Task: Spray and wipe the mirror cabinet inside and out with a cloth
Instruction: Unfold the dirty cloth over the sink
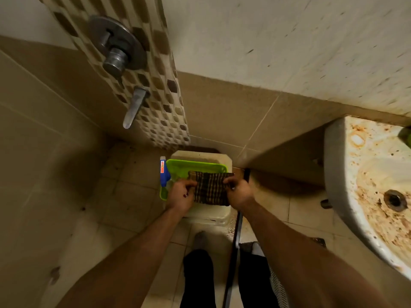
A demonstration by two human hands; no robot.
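Nearest the lens, the left forearm (124, 258) and right forearm (295, 252) reach down and forward over two dark trouser legs (198, 278).

Furthest left, just beyond the left hand's knuckles, a blue spray bottle (164, 173) lies along the left rim of a green tray (195, 164). The tray sits on a pale stool (211, 215) on the tiled floor.

The left hand (181, 193) has its fingers curled onto the left edge of the cloth (211, 187) and pinches it. The dark striped cloth hangs stretched between the two hands, above the tray. The right hand (239, 192) pinches the cloth's upper right edge in the same way. Well to the right of that hand is a stained basin (338, 174).

High on the wall above the left hand are a mixer valve (116, 56) and a spout (134, 107).

The step looks like preparation: the cloth is being opened or folded, and no wiping has begun. The mirror cabinet is not in view, so I cannot tell its state or where it hangs.

The next move probably calls for freeing one hand, most readily the left since the bottle lies just beside it. That hand would pick up the bottle while the other keeps the cloth, and both would then go to the cabinet.

Count: two hands, one cloth, one spray bottle, one tray, one stool, one basin, one valve and one spout.
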